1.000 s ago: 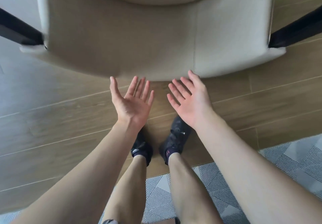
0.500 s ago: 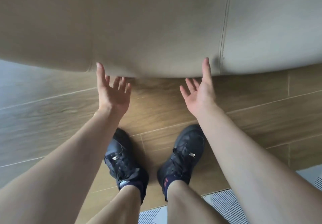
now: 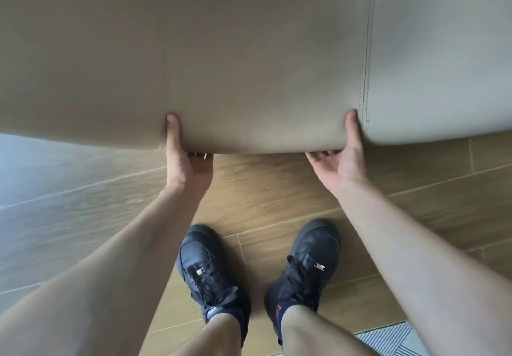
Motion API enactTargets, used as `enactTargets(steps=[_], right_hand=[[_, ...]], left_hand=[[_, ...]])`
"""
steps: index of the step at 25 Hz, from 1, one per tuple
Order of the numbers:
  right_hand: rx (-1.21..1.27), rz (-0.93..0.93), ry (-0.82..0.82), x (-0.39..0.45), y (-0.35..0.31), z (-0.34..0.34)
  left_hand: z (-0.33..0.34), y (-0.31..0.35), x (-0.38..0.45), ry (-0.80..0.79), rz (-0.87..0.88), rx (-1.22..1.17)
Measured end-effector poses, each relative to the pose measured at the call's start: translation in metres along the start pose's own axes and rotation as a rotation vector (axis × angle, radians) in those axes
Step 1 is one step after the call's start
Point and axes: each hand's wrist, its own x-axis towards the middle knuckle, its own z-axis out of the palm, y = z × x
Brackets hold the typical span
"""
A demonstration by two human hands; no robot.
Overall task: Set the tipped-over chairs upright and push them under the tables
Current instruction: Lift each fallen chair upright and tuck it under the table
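Both hands under chair edge

Setting: a furnished indoor room, looking domestic or dining-type — the exact kind cannot be told from this view. Evidence showing: a wood-look floor of long planks with pale joints is running across the lower half, brown in the middle and glaring pale at the left. A chair upholstered in smooth beige leather-like material with stitched seams is filling the upper half. A corner of a rug with a grey-and-white striped geometric pattern is lying at the bottom right. A person is wearing dark laced shoes indoors — standing on the planks.
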Motion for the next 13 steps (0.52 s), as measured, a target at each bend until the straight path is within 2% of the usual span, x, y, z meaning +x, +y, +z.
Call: enactTargets(steps=[5, 13], right_hand=[[-0.052, 0.045, 0.077, -0.079, -0.031, -0.004], [-0.149, 0.168, 0.152, -0.228, -0.078, 0.027]], left_hand=[[0.010, 0.020, -0.085, 0.099, -0.062, 0.031], [0.042, 0.101, -0.220, 0.263, -0.135, 0.127]])
